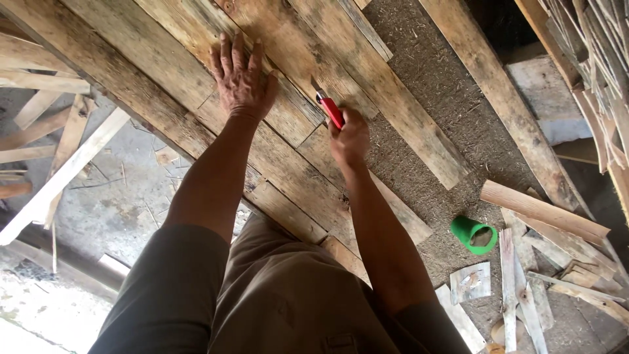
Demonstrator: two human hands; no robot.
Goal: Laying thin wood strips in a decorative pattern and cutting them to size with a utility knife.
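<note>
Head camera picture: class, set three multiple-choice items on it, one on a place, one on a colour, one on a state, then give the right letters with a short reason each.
1. Where does the left hand rest?
A. flat on a wooden plank
B. on the green cup
C. on the person's knee

2. What colour is the handle of the tool in the right hand?
A. blue
B. red
C. yellow

3. How does the green cup lie?
A. upright
B. upside down
C. on its side

Answers:
1 A, the palm and spread fingers press on the wooden plank.
2 B, a red handle shows above the fist.
3 C, its open mouth faces sideways.
</note>
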